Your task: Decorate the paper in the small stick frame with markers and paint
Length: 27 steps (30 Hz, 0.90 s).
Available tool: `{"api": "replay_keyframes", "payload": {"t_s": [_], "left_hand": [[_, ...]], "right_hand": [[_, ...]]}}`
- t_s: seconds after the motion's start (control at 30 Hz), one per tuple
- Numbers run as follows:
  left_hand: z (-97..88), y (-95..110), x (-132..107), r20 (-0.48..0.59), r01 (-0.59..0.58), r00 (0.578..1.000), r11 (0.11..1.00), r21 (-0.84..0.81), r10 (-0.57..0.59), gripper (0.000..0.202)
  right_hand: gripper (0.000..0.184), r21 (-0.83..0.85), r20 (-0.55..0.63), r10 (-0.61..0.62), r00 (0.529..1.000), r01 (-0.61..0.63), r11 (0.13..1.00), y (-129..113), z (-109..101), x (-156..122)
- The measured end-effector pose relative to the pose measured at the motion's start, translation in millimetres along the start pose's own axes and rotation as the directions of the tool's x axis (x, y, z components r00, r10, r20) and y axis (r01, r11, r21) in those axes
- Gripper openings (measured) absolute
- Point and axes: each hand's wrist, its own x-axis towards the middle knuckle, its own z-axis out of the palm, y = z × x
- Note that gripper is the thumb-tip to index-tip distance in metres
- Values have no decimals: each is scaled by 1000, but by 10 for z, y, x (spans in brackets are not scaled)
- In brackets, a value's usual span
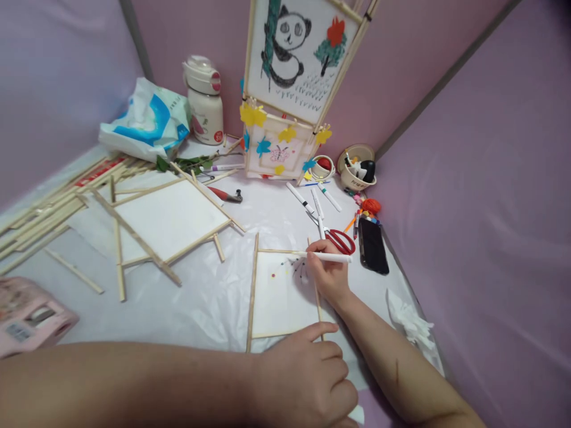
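Pink fabric walls (482,148) w/ grey pole (441,77), white sheet floor (200,309).

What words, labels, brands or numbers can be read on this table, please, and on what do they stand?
Nothing reads clearly.
White and blue plastic pack: print too blurred.
Cream flask with pink lid: red mark, unreadable.
Round cream cup: dark lettering too small.
Red strip on the wooden sticks: white characters, blurred.
Pink box: labels unreadable.
White marker pen in the right hand: no print visible.

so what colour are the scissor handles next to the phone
Red. The scissor handles show best in the head view.
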Motion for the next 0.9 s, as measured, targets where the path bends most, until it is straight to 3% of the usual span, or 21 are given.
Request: {"api": "replay_keyframes", "payload": {"t_s": [0.1,0.23,0.4,0.53,0.67,0.9], "left_hand": [[1,30,13,99,50,994,998,-42,-46,36],[-97,61,49,191,226,955,974,35,-228,32],[-257,87,-99,76,383,909,893,236,-410,28],[-271,71,-289,-22,495,854,799,341,-519,23],[-225,42,-378,-51,573,804,749,333,-593,20],[-299,40,-412,-13,621,768,741,256,-640,21]], "right_hand": [[10,69,-7,25,1000,-25,997,17,-17,32],[11,90,18,13,1000,-15,996,3,-61,73],[9,86,19,-4,1000,2,996,-60,-77,69],[5,100,65,-9,998,3,995,-91,-59,37],[6,107,121,-1,993,-12,994,-96,-44,23],[10,57,187,-3,982,-8,998,-90,-53,54]]}}
